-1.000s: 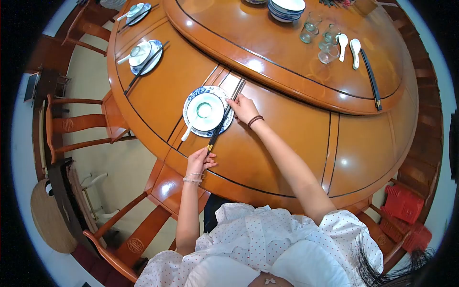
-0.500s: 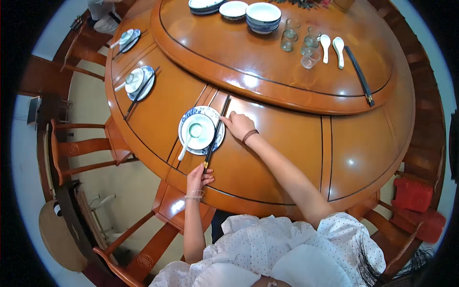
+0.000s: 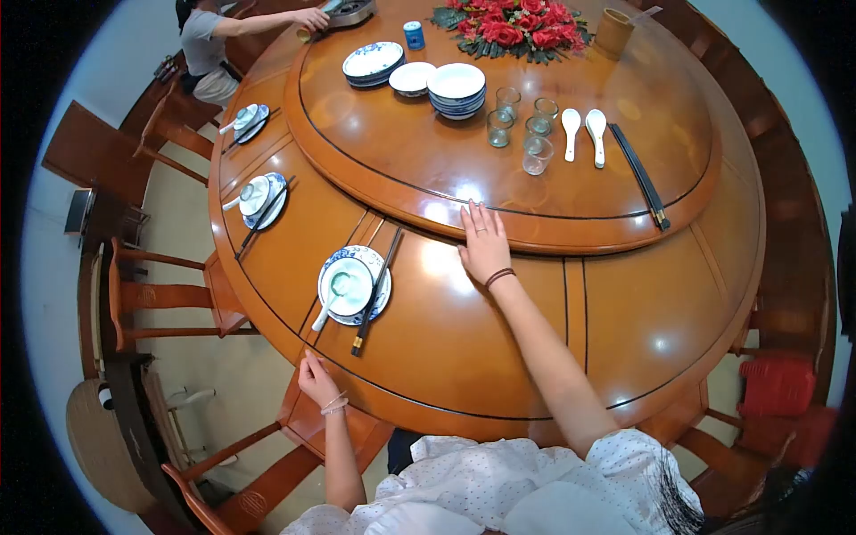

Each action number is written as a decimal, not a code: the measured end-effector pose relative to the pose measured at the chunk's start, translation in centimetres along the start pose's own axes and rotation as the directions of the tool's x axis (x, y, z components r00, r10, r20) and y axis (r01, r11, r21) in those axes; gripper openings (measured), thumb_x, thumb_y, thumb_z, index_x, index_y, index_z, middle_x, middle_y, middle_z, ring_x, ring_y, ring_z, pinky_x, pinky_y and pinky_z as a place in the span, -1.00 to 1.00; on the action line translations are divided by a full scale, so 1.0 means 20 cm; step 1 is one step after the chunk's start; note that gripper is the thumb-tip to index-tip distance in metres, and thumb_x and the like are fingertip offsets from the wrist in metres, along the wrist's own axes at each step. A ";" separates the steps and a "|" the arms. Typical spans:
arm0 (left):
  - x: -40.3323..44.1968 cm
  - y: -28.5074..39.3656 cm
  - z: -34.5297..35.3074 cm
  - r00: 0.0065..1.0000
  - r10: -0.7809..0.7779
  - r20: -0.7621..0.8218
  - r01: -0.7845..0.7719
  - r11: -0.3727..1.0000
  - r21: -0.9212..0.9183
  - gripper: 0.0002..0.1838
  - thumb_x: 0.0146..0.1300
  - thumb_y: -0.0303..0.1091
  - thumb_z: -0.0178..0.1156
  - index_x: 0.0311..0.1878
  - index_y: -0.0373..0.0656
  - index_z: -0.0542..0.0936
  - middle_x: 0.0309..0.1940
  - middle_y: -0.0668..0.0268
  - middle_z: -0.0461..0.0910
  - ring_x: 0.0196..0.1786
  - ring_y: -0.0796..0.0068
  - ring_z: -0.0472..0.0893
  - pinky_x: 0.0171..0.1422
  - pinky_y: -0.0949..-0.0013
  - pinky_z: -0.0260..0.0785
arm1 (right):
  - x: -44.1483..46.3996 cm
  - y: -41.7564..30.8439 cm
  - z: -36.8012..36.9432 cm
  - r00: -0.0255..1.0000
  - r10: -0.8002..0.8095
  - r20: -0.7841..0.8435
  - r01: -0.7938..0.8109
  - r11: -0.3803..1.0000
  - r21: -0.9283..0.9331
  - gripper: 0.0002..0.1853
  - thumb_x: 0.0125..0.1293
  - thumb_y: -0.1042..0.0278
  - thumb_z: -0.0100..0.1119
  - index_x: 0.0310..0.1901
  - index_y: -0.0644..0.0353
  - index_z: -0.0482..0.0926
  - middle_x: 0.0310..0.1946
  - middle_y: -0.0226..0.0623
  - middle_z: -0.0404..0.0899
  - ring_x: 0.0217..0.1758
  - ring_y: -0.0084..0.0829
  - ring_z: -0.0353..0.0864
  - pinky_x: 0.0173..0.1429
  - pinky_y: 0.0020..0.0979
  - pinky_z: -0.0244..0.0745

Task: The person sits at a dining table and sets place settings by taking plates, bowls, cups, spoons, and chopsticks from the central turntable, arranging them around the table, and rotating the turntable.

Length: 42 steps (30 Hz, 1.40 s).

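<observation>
My right hand rests on the rim of the raised wooden turntable, fingers stretched out flat and holding nothing. Low at the table's near edge is my left hand, its fingers curled together with nothing visible in them. Between the hands lies a pair of black chopsticks with gold ends, along the right side of a blue-and-white plate. A white bowl sits on that plate, with a white spoon and a small glass in it.
The turntable carries stacked plates, stacked bowls, several glasses, two white spoons, more black chopsticks and red flowers. Two place settings stand at left. Another person reaches over the far left edge.
Both hands have let go of the chopsticks, which now lie beside the plate. My right hand has moved up onto the turntable; my left has drawn back to the table edge. The view has tilted upward.
</observation>
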<state>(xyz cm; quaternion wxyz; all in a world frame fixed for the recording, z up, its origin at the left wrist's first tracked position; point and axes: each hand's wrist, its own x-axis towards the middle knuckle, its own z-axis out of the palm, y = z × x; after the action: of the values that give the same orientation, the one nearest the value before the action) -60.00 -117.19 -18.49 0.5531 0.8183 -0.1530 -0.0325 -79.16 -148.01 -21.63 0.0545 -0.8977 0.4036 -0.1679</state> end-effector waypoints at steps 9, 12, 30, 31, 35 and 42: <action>-0.60 0.36 0.23 0.992 0.119 0.038 -0.121 0.991 0.061 -0.55 0.34 -0.23 -0.01 -0.69 -0.19 0.32 -0.76 0.47 0.27 -0.67 0.77 0.21 -0.60 0.59 0.02 | -0.03 0.08 0.01 0.997 -0.078 0.005 0.078 0.989 -0.125 -0.38 0.21 0.35 -0.19 0.32 0.28 0.01 0.38 -0.18 -0.08 0.44 -0.27 -0.12 0.46 -0.23 -0.28; -0.75 0.42 0.20 0.989 0.135 0.062 -0.142 0.980 0.137 -0.58 0.33 -0.26 0.00 -0.66 -0.22 0.38 -0.75 0.46 0.31 -0.67 0.76 0.25 -0.60 0.60 0.07 | -0.04 0.12 0.00 0.996 -0.080 0.044 0.083 0.995 -0.063 -0.41 0.25 0.35 -0.26 0.32 0.28 0.00 0.38 -0.18 -0.08 0.44 -0.27 -0.13 0.46 -0.24 -0.30; -0.03 0.88 1.07 0.869 0.070 0.489 0.030 0.981 -0.194 -0.57 0.27 -0.23 0.07 0.12 -0.24 0.31 -0.46 0.29 0.55 -0.49 0.59 0.51 -0.50 0.58 0.30 | -0.38 0.63 -0.15 0.999 0.026 -0.034 -0.026 1.000 -0.015 -0.29 0.00 0.47 0.02 0.28 0.06 0.14 0.34 -0.40 0.07 0.42 -0.39 -0.02 0.43 -0.13 -0.23; 0.08 0.92 1.16 0.840 0.006 0.543 0.113 0.976 -0.185 -0.51 0.27 -0.19 0.06 0.18 -0.24 0.27 -0.44 0.25 0.55 -0.47 0.56 0.53 -0.49 0.57 0.31 | -0.40 0.65 -0.19 0.996 0.083 -0.018 -0.083 0.997 0.009 -0.29 -0.01 0.47 0.04 0.28 0.02 0.16 0.35 -0.43 0.06 0.42 -0.41 -0.02 0.43 -0.07 -0.26; 0.49 0.93 1.60 0.777 -0.164 0.608 0.366 0.904 -0.223 -0.44 0.28 -0.19 0.02 0.24 -0.22 0.10 -0.36 0.13 0.57 -0.49 0.42 0.55 -0.55 0.40 0.38 | -0.47 0.73 -0.26 0.972 0.226 -0.059 -0.230 0.970 -0.078 -0.29 -0.03 0.45 0.08 0.26 0.07 0.18 0.35 -0.45 0.05 0.44 -0.36 -0.07 0.39 0.10 -0.28; 0.80 0.96 2.02 0.798 -0.247 0.549 0.436 0.867 -0.244 -0.39 0.28 -0.13 0.02 0.19 -0.33 0.04 -0.39 0.02 0.56 -0.58 0.28 0.54 -0.58 0.24 0.41 | -0.36 0.60 -0.30 0.992 0.093 0.081 -0.097 0.994 0.041 -0.19 -0.08 0.52 0.03 0.32 0.20 0.04 0.39 -0.15 -0.13 0.45 -0.11 -0.19 0.37 0.20 -0.42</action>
<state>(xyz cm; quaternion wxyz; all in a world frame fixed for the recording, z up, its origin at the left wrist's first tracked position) -57.96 -164.50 -14.69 0.6180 0.6805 -0.1299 -0.3717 -94.20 -150.43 -20.64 0.0986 -0.8819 0.4396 -0.1387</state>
